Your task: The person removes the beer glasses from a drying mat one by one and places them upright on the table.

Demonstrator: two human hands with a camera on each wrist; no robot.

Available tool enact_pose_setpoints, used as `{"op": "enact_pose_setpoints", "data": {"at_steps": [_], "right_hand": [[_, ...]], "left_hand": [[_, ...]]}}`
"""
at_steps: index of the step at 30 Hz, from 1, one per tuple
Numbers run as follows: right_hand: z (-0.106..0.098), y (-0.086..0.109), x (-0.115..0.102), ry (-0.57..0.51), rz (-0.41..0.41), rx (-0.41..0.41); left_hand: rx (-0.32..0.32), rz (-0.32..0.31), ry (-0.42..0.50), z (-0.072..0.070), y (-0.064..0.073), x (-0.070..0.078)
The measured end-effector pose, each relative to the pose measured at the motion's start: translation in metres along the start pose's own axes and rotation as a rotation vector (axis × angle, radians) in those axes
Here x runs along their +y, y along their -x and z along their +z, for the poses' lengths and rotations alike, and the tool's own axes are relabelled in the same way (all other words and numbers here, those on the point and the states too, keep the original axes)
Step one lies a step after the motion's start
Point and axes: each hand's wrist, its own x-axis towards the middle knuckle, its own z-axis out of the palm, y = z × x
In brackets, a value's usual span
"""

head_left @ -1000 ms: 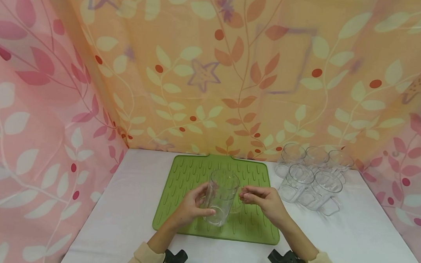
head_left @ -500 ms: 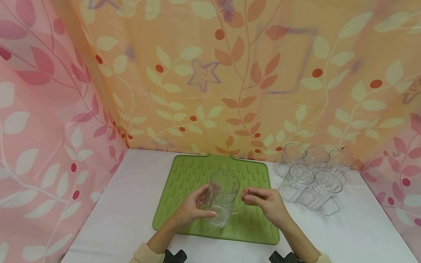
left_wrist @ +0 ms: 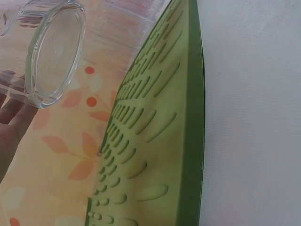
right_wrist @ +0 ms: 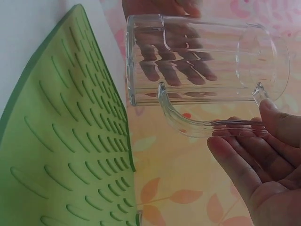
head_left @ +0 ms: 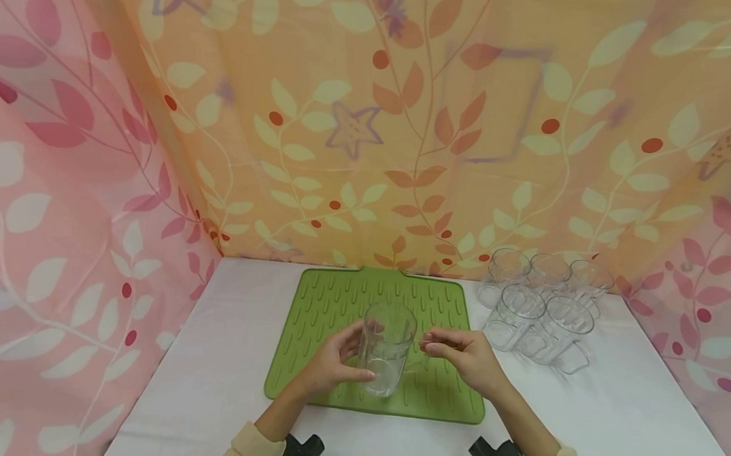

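A clear glass mug is held nearly upright above the green ridged mat. My left hand grips its body from the left, thumb in front and fingers behind; the fingers show through the glass in the right wrist view. On the other side, my right hand pinches the mug's handle between thumb and fingertips. In the left wrist view, the thick base of the mug faces the camera and sits well off the mat.
Several more clear glass mugs stand grouped at the back right of the white table, right of the mat. A patterned orange cloth rises behind the table, with pink cloth on the left side.
The mug has come down slightly and its rim tips a little more towards the camera. My right hand has shifted slightly right and down with the handle; my left hand keeps its grip.
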Motion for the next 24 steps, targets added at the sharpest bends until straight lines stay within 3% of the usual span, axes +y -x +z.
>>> {"op": "enact_pose_setpoints", "data": {"at_steps": [11,18,24], "right_hand": [[0.002,0.005,-0.003,-0.008,0.049,0.056],[0.000,0.009,-0.008,0.041,0.008,0.110],[-0.006,0.011,-0.007,0.019,-0.014,0.150]], "left_hand": [[-0.026,-0.017,0.018,0.002,0.001,0.001],[-0.043,0.001,0.033,0.000,0.003,-0.003],[-0.058,-0.007,0.043,-0.004,0.007,-0.005]]}}
